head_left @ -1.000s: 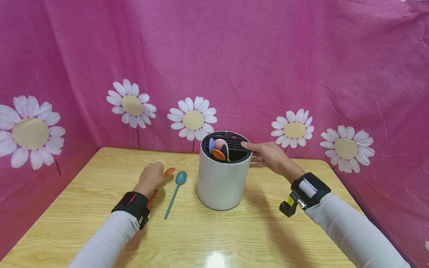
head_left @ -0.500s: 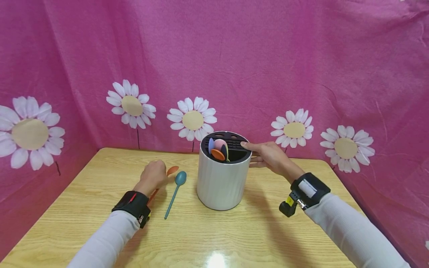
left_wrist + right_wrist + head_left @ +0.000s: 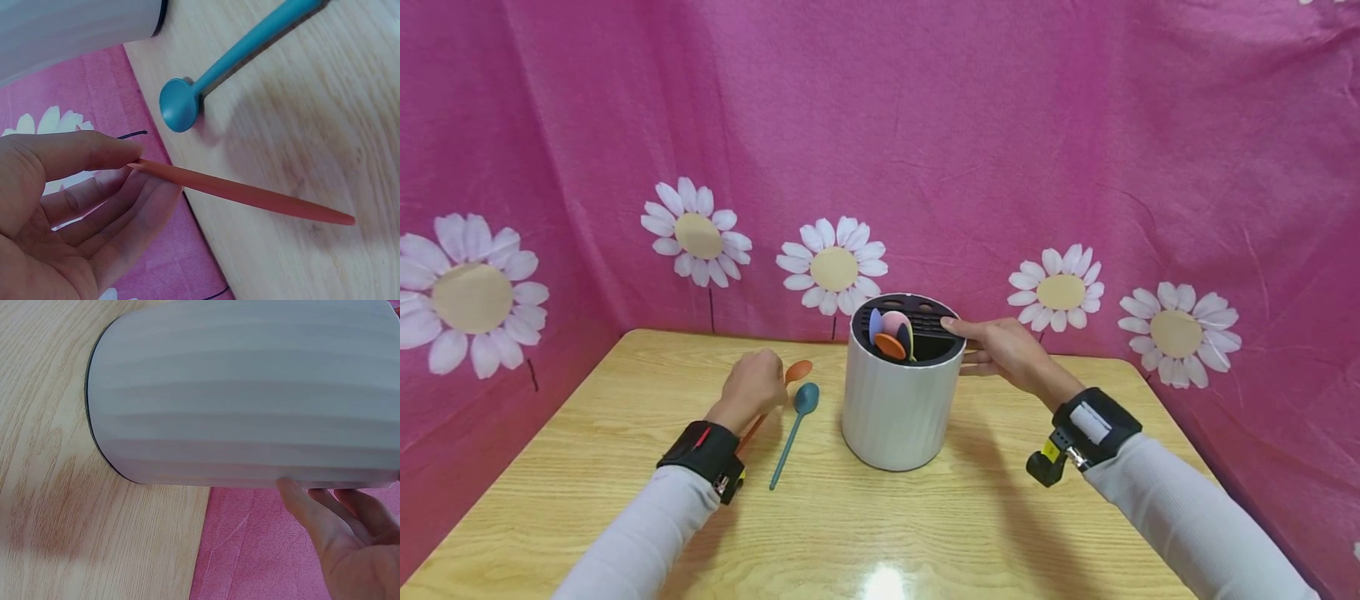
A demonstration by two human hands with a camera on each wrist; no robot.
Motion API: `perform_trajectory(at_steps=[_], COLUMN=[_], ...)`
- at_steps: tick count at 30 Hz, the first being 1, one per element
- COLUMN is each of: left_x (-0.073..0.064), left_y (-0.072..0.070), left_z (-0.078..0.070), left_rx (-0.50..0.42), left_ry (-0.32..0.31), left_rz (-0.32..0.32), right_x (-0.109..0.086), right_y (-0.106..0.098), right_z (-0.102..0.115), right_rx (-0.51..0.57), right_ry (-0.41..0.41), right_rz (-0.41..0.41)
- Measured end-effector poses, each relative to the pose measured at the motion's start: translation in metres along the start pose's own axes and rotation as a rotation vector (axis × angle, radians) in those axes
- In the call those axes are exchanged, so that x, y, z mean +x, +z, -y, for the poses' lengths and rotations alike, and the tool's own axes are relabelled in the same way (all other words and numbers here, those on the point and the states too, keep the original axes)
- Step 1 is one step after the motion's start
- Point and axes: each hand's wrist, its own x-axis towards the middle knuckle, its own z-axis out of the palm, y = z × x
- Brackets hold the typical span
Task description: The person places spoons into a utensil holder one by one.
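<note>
My left hand (image 3: 752, 385) pinches an orange spoon (image 3: 798, 371) by its handle, between thumb and fingers. In the left wrist view the orange handle (image 3: 250, 194) slants down past the fingertips, over the table. Just to the right lies a teal spoon (image 3: 806, 398), bowl toward the back. A white ribbed utensil holder (image 3: 895, 412) with a black slotted top stands upright at the centre. My right hand (image 3: 1009, 350) holds its right side, thumb over the top edge and fingers against the wall. The right wrist view shows those fingertips (image 3: 289, 486) at the ribbed wall (image 3: 250, 400).
Several colourful utensil heads, among them a pink one (image 3: 893, 322) and an orange one (image 3: 890, 347), stick up from the holder's front compartment. A pink cloth (image 3: 925, 150) with daisies hangs behind and beside the wooden table (image 3: 820, 533).
My left hand has moved slightly right and away from me with the orange spoon, whose bowl now sits farther back, above the teal spoon's bowl. My right hand and the holder stay put.
</note>
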Motion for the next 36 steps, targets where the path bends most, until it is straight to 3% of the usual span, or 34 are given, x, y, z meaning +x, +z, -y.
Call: perform_trajectory(at_steps=[14,23,31,36], left_x=[0.002,0.003,0.004,0.005], left_y=[-0.011,-0.021,-0.028,-0.034], left_z=[-0.009,-0.014,-0.02,-0.025], left_rx=[-0.03,-0.04,-0.066,-0.055], left_ry=[0.005,0.057,0.054,0.1], left_rz=[0.005,-0.035,-0.023,-0.053], right_x=[0.0,0.0,0.0,0.0], right_y=[-0.001,0.0,-0.001,-0.002], right_z=[0.0,0.001,0.001,0.0], right_rx=[-0.002,-0.008,-0.016,-0.021], right_ry=[-0.001,0.001,0.001,0.0], right_rz=[0.003,-0.001,0.004,0.007])
